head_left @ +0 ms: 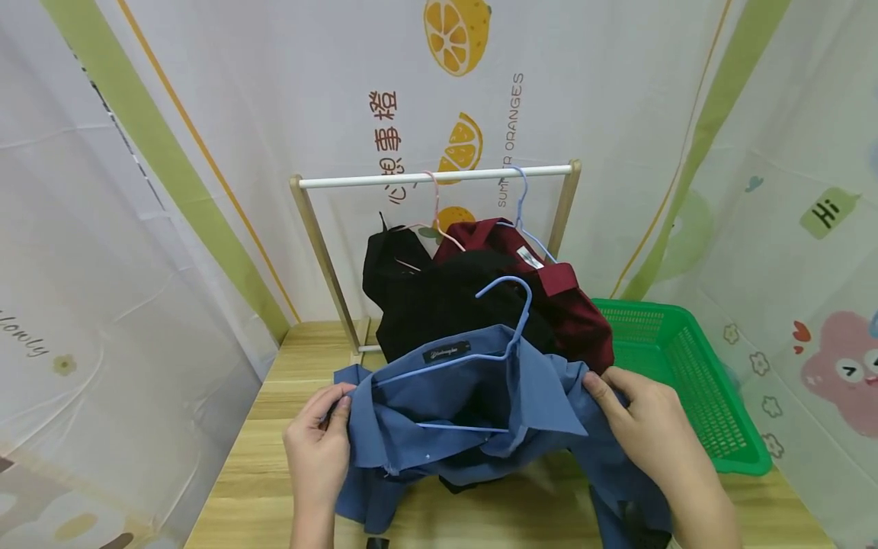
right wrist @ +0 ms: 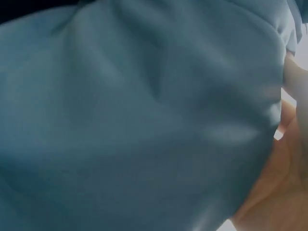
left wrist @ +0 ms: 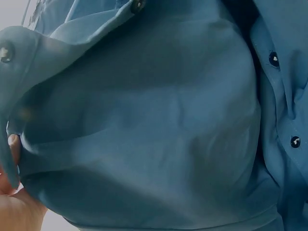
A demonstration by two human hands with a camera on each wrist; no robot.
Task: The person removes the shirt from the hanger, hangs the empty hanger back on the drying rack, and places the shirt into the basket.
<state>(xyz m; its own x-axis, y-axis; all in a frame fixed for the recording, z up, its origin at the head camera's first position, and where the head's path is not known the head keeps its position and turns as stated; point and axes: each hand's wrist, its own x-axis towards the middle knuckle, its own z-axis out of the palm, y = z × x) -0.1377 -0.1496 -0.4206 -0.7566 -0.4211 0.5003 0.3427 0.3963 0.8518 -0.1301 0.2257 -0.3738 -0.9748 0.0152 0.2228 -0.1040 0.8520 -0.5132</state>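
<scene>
A blue collared shirt (head_left: 439, 450) hangs between my two hands, with a light blue hanger (head_left: 524, 313) inside its neck and the hook sticking up above the collar. My left hand (head_left: 318, 438) pinches the shirt's shoulder on the left. On the other side my right hand (head_left: 645, 415) grips the right shoulder between thumb and fingers. Dark buttons (left wrist: 274, 59) show along the shirt front in the left wrist view. Blue cloth fills most of the right wrist view, with part of the right hand (right wrist: 284, 178) at its edge.
Behind the shirt stands a small rack with a white bar (head_left: 370, 180) and wooden posts. A black garment (head_left: 439, 297) and a dark red shirt (head_left: 583, 313) hang there on pink and blue hangers. A green basket (head_left: 734, 412) sits at the right on the wooden table (head_left: 254, 457).
</scene>
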